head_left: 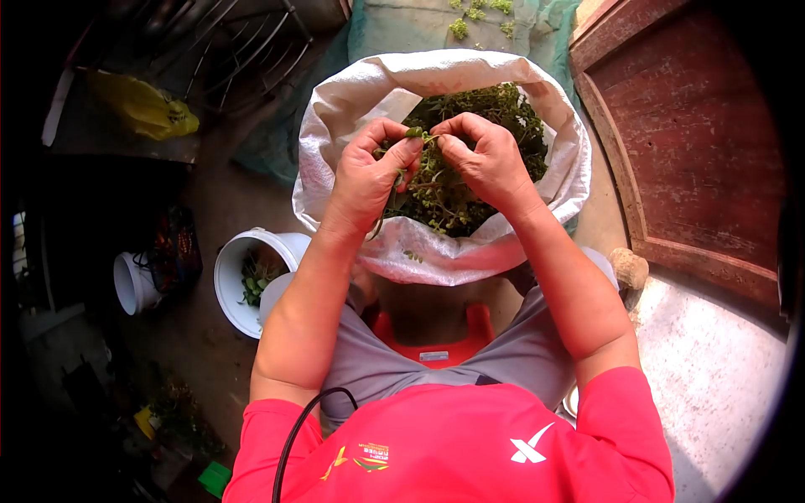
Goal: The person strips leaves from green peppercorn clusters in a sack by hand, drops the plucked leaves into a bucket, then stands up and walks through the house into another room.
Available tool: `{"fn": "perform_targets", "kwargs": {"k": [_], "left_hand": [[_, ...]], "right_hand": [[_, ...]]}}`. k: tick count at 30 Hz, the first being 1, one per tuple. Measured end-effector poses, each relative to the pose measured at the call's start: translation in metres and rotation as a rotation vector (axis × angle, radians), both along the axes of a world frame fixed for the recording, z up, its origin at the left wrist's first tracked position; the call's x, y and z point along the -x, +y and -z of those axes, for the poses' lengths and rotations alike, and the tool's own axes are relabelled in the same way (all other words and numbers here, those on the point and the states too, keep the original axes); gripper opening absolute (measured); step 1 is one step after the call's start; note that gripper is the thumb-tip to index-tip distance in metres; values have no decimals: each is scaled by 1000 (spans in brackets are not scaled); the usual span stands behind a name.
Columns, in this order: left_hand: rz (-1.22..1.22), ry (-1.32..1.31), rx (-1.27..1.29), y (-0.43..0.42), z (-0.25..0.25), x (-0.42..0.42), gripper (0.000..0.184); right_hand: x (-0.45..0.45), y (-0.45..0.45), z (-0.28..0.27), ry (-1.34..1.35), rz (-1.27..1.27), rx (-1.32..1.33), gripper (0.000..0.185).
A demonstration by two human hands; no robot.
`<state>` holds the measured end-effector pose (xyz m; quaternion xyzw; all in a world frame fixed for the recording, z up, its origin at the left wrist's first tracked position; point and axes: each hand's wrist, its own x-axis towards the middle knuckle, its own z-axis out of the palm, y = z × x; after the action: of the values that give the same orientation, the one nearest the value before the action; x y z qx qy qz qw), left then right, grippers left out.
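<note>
Over the mouth of a white woven sack, both hands meet at a thin green plant sprig. My left hand is closed around the sprig, with a stem hanging down below its palm. My right hand pinches the sprig's thin light-green end between thumb and forefinger. Beneath them, a heap of leafy green stems fills the sack, whose rim is rolled outward. A few small leaves lie on the sack's near outer side.
A white bucket with greens inside stands left of my knee, and a smaller white bucket lies farther left. I sit on a red stool. A wooden door is at right. Green sprigs lie on netting beyond the sack.
</note>
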<state>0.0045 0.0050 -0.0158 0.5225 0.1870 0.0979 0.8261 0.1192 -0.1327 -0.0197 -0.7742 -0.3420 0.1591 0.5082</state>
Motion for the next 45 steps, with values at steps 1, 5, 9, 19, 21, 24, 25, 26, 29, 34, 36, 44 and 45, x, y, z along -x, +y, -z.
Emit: {"fn": "perform_targets", "kwargs": {"k": [1,5,9,19,21,24,25,26,29,34,36,44,45], "left_hand": [[-2,-2,0,-1,1,-1,12],[-14,-35,124,0,0,1,12],[4,-90,225,5,-11,7,7],[34,28,214,11,-8,5,25],[53,-40,122,7,0,2,25],[-43,5,-129,-7,2,-2,23],[-120,-4,-294,-11,1,-4,23],[-156,19,-289,-12,-1,-4,23],[-216,49,-469,-8,6,-6,18],[-298,84,-408,-1,10,-3,10],[-372,-7,-443,3,12,-4,8],[-311,64,-658,-6,2,-3,3],[-314,53,-697,-5,3,-3,3]], "right_hand": [[-1,-2,2,-2,-2,0,14],[-5,-3,1,759,-50,-203,16],[-27,-12,-4,905,79,-372,19],[-26,-12,3,878,162,-371,17],[-22,-11,7,865,185,-354,17],[-9,-7,2,700,179,-277,18],[-6,-7,-1,701,179,-277,18],[-3,-8,-4,590,157,-243,18],[-1,-8,-2,453,122,-217,17],[-5,-11,-2,395,152,-246,15],[-11,-12,1,459,184,-256,15],[-18,-14,-2,165,323,-171,13],[-17,-13,-5,165,323,-169,13]]}}
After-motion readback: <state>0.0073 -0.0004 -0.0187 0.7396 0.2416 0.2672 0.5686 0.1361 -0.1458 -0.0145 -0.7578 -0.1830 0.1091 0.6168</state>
